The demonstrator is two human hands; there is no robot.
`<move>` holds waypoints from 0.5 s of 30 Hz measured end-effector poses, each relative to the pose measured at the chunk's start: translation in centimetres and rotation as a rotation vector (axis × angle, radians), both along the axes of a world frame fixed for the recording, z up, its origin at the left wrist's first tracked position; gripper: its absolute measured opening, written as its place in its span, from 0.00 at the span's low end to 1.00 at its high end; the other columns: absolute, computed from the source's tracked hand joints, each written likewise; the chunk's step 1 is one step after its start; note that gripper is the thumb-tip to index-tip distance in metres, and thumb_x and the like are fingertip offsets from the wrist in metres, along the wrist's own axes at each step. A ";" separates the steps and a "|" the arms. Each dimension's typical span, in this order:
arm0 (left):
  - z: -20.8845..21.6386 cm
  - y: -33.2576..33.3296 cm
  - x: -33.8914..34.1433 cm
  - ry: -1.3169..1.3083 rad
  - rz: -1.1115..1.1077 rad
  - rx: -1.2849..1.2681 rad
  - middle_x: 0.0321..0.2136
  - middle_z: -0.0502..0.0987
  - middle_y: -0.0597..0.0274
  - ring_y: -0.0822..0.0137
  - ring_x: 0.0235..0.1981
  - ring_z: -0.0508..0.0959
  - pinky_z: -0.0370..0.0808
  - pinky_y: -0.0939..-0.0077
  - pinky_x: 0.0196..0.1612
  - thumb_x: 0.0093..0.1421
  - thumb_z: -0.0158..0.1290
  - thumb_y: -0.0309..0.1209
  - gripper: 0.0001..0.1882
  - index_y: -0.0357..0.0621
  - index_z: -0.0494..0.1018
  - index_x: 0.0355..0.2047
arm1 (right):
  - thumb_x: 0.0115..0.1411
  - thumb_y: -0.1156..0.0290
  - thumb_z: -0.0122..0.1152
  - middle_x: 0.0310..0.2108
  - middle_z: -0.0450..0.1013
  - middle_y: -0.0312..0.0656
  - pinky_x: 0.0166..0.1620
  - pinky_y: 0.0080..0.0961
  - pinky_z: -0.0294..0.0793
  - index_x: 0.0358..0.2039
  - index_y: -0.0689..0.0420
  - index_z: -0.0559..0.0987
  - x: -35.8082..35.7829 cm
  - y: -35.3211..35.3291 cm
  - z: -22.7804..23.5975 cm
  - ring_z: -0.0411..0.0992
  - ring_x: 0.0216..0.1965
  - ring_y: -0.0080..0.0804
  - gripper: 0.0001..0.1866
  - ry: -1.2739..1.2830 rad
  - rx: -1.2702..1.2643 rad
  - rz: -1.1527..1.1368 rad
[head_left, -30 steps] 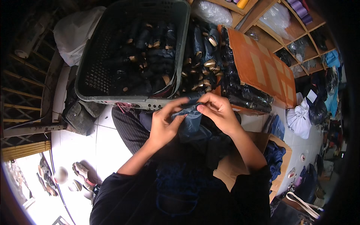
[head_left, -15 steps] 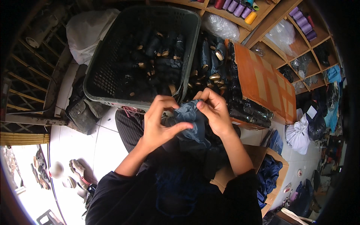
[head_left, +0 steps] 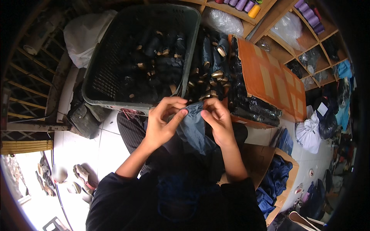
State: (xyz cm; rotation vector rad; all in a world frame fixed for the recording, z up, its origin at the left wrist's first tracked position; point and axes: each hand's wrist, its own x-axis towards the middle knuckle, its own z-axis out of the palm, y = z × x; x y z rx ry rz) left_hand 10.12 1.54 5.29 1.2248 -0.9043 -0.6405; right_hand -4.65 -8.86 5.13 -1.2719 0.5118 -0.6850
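As fingers (head_left: 176,101) of the left hand (head_left: 160,125) and right hand (head_left: 221,125) pinch a grey-blue cloth's (head_left: 194,129) upper part, cloth hanging between them at centre, dark basket (head_left: 102,79) far left, brown box (head_left: 266,73) far right, open carton (head_left: 291,176) near right.

FLOOR AND SHELF, WITH CONTENTS

Floor (head_left: 106,152): was of white tile. On it stood a dark basket (head_left: 115,104), underside hidden; a dark bag (head_left: 84,121), just beside the basket; an orange carton (head_left: 269,73), right of the basket; an open box (head_left: 252,156), nearer; a white sack (head_left: 309,134), far right; and shoes (head_left: 84,175), lower left.

Shelf (head_left: 266,23): was wooden, in compartments. One held purple spools (head_left: 241,4) and an orange spool (head_left: 254,10); another, a clear plastic bag (head_left: 289,27).
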 end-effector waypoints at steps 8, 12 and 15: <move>-0.7 -1.7 -0.5 -0.106 0.327 -0.067 0.26 0.75 0.66 0.82 0.26 0.71 0.66 0.88 0.28 0.60 0.54 0.20 0.04 0.35 0.71 0.35 | 0.58 0.66 0.63 0.41 0.67 0.39 0.47 0.21 0.65 0.50 0.60 0.68 -1.8 1.6 -0.9 0.66 0.44 0.24 0.22 -0.066 0.087 -0.011; -0.8 -2.9 0.9 -0.104 0.355 -0.154 0.32 0.73 0.63 0.80 0.31 0.72 0.68 0.87 0.33 0.61 0.53 0.20 0.06 0.34 0.68 0.37 | 0.56 0.70 0.65 0.30 0.74 0.34 0.41 0.18 0.68 0.36 0.63 0.77 -1.8 3.5 -1.5 0.69 0.35 0.18 0.12 0.230 0.043 -0.069; -0.2 -3.0 1.7 -0.087 0.374 -0.066 0.37 0.71 0.60 0.73 0.36 0.72 0.68 0.81 0.40 0.59 0.56 0.25 0.10 0.37 0.69 0.40 | 0.56 0.71 0.65 0.24 0.72 0.32 0.33 0.16 0.67 0.27 0.63 0.75 -1.3 2.8 -3.3 0.67 0.29 0.14 0.10 0.221 -0.050 -0.262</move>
